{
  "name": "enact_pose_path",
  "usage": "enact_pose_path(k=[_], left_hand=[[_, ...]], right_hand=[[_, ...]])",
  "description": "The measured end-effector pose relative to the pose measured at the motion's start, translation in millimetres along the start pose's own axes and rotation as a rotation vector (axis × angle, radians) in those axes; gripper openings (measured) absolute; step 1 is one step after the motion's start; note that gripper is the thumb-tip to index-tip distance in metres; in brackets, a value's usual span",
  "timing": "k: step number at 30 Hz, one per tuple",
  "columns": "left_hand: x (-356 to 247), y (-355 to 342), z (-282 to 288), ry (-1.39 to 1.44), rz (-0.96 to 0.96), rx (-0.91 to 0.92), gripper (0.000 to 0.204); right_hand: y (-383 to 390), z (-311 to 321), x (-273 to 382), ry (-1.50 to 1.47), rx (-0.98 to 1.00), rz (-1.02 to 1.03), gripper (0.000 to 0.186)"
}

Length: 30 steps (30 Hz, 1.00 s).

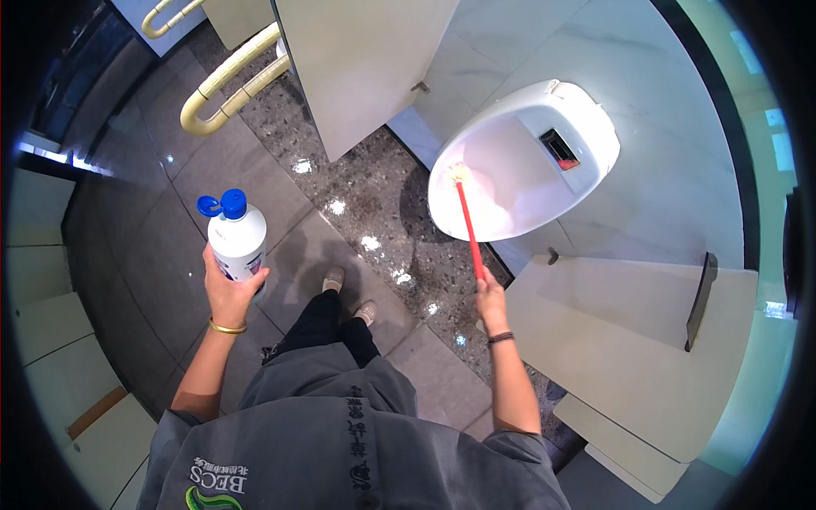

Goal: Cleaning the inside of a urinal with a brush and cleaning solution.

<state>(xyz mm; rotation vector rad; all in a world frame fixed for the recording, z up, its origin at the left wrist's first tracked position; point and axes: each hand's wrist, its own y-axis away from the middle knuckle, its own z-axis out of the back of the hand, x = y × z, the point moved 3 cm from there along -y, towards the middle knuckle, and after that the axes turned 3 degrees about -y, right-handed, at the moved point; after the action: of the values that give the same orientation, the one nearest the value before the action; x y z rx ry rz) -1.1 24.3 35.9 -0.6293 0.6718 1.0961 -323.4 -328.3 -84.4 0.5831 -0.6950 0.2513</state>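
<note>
My left hand (228,293) is wrapped round a white plastic bottle (237,238), held upright with its blue flip cap (231,203) lifted. In my right hand (491,302) is the red handle of a toilet brush (467,217). Its pale bristle head touches the inside of a white wall-mounted urinal (586,110), down in the lower left part of the bowl. A dark sensor panel (559,150) sits in the upper part of the urinal.
A beige partition (365,59) stands left of the urinal, another partition (629,331) to its right. Cream-coloured grab rails (228,89) stick out at upper left. Wet-looking speckled stone (357,200) runs below the urinal, beside grey floor tiles (153,246). Cabinet doors (64,357) line the left edge.
</note>
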Motion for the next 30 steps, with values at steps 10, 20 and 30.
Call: enact_pose_path(k=[10, 20, 30], left_hand=[[-3.5, 1.5, 6.9, -0.014, -0.031, -0.015, 0.088], [-13.1, 3.5, 12.0, 0.006, -0.043, -0.052, 0.088], [-5.1, 1.6, 19.8, -0.048, -0.041, -0.084, 0.088]], right_hand=[[88.9, -6.1, -33.0, 0.627, 0.034, -0.134, 0.041], [96.6, -50.7, -52.3, 0.488, -0.015, -0.076, 0.045], [121.3, -38.0, -57.8, 0.492, -0.039, -0.122, 0.048]])
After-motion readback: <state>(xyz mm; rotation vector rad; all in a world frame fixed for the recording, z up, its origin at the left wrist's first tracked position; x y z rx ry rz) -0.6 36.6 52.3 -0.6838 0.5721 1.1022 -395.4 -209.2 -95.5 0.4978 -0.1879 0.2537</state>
